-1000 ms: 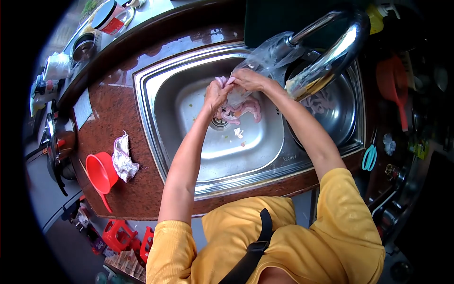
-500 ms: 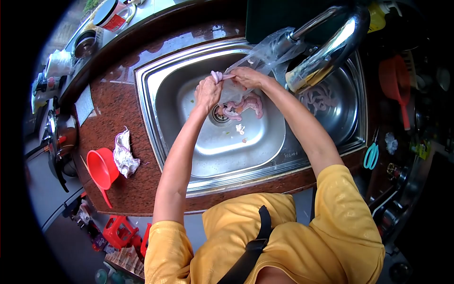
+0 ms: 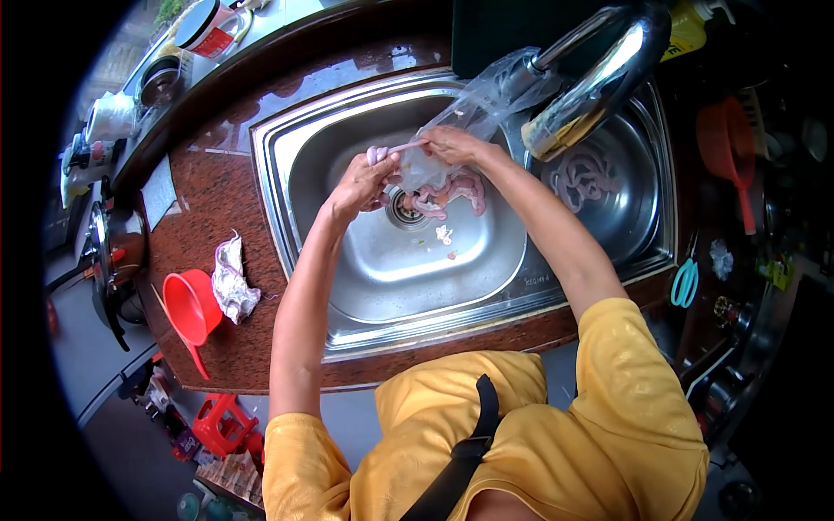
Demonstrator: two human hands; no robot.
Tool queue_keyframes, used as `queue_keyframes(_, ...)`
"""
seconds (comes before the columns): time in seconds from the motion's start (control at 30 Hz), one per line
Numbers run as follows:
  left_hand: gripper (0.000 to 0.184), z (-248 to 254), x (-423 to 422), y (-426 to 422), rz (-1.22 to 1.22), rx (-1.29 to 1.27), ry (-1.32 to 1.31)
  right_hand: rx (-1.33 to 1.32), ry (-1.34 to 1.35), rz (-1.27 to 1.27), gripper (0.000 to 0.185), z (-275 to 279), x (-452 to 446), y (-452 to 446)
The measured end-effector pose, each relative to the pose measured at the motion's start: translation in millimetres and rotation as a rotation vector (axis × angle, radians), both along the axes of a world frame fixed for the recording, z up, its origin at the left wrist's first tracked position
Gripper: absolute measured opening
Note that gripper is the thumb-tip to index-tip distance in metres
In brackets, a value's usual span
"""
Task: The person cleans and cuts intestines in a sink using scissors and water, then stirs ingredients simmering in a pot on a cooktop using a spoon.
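Over the large sink basin (image 3: pixel 391 304), my left hand (image 3: pixel 354 184) is closed round a pale pink length of intestine (image 3: pixel 377 154), with a loop of it bulging above the fingers. That strand is pulled taut across to my right hand (image 3: pixel 453 146), whose fingers pinch its other end. Just beneath the hands, more pink intestine (image 3: pixel 467 187) lies in a heap beside the drain (image 3: pixel 405 208), partly under a clear plastic bag (image 3: pixel 491 97) that trails up to the tap. Small pale scraps (image 3: pixel 444 234) rest on the basin floor.
The chrome tap (image 3: pixel 599 87) arches over at right. A smaller basin (image 3: pixel 638 217) holds coiled intestine (image 3: pixel 580 178). On the left counter sit a red ladle-like scoop (image 3: pixel 193 306) and a crumpled cloth (image 3: pixel 234 282). Turquoise-handled scissors (image 3: pixel 685 284) lie right of the sink.
My left hand has moved left and slightly down, away from the right hand, lengthening the stretched intestine between them. My right hand stays almost in place.
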State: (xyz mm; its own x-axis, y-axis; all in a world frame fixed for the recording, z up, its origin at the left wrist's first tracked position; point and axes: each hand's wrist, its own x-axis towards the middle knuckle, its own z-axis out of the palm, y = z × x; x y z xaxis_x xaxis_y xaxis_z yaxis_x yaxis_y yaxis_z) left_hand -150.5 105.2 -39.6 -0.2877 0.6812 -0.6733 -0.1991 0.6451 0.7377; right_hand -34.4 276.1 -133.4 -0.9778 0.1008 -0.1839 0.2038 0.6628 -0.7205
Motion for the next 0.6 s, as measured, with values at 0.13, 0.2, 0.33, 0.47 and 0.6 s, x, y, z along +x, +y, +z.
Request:
queue_keyframes(0.13,0.039,6.7,-3.4,-11.4,0.006,0.060,-0.097,-0.044,-0.042,-0.003,0.024,11.8,0.2,-2.6)
queue_keyframes(0.2,0.041,13.2,-3.7,-16.7,0.023,0.079,-0.132,-0.098,-0.051,0.002,0.022,8.0,-1.4,-0.8)
queue_keyframes(0.33,0.035,33.1,-4.6,-24.6,0.108,0.127,-0.200,-0.015,-0.004,0.084,0.020,-9.1,-3.5,3.8)
queue_keyframes(0.47,0.027,46.6,-5.5,-30.9,0.182,0.162,-0.214,-0.025,-0.028,0.065,0.019,-12.5,-2.8,3.8)
queue_keyframes(0.6,0.026,62.3,-11.5,-41.0,0.182,0.180,-0.245,-0.009,0.019,0.078,0.019,-32.3,-6.1,4.6)
